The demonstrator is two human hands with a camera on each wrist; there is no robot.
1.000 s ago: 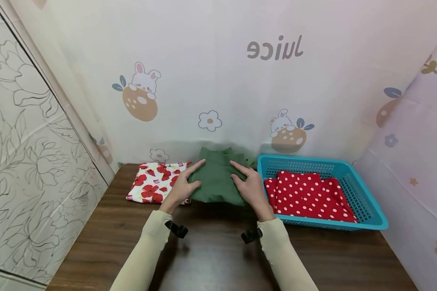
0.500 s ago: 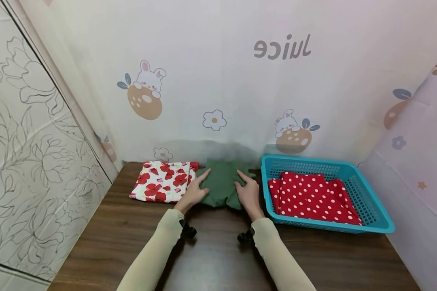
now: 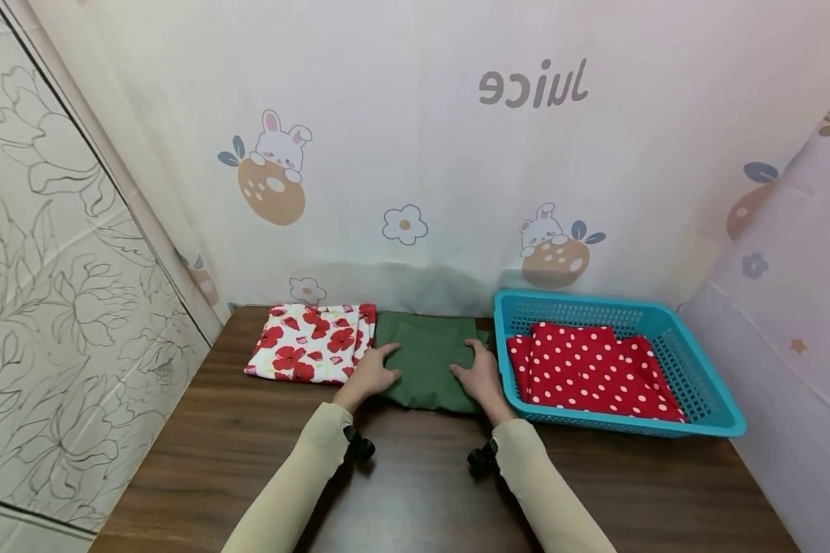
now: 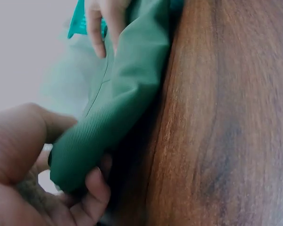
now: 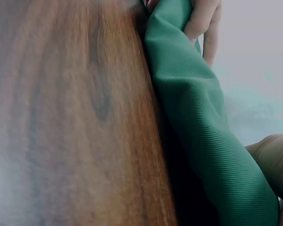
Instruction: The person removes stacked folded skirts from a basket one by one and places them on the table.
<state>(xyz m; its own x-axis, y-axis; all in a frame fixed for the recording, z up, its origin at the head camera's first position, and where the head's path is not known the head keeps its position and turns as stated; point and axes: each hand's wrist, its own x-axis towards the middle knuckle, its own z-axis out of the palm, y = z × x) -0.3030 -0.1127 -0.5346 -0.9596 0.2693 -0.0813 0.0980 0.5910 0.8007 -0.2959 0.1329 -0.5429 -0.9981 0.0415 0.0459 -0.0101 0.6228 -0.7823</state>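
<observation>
With the folded green cloth at the desk's far edge pinched by the left hand and right hand, fingers curled round its near corners, both sides are best raised level so the fold is kept.

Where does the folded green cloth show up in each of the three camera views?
Head: green cloth at centre, between the floral cloth and the blue basket.
Left wrist: diagonal band, lower left to top centre.
Right wrist: right side, top centre to lower right.
Shared landmark: the dark wooden table under it.
</observation>
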